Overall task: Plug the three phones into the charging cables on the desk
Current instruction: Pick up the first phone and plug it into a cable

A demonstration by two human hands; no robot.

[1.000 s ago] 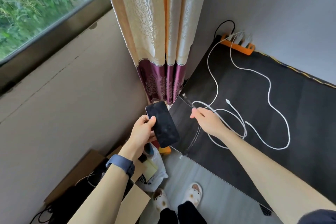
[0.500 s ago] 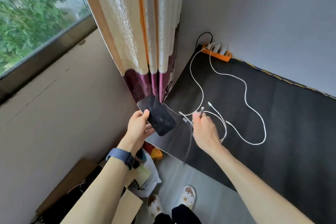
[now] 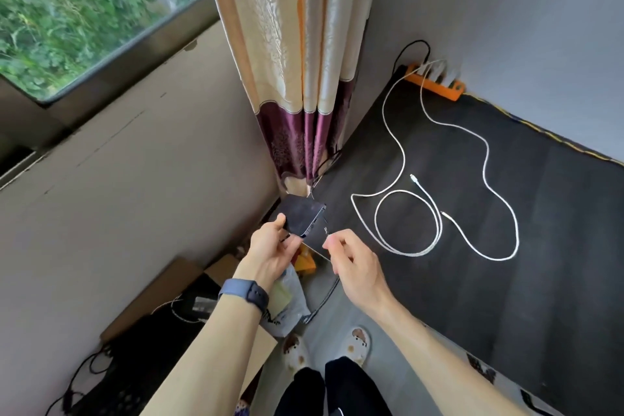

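Observation:
My left hand holds a dark phone by its lower end, just off the desk's near left corner, with its edge turned toward my right hand. My right hand pinches the plug of a dark braided cable, whose connector tip sits a little short of the phone's edge. The cable hangs down below my right hand. Two white charging cables lie looped on the dark desk, their free plugs unattached. No other phone is in view.
An orange power strip with white chargers sits at the desk's far corner against the grey wall. A cream and purple curtain hangs at the left corner. Cardboard boxes, a plastic bag and loose wires lie on the floor below.
My right hand has left the white cables and lifted the dark cable's plug toward the phone. The phone has tilted flatter, its edge turned to the plug.

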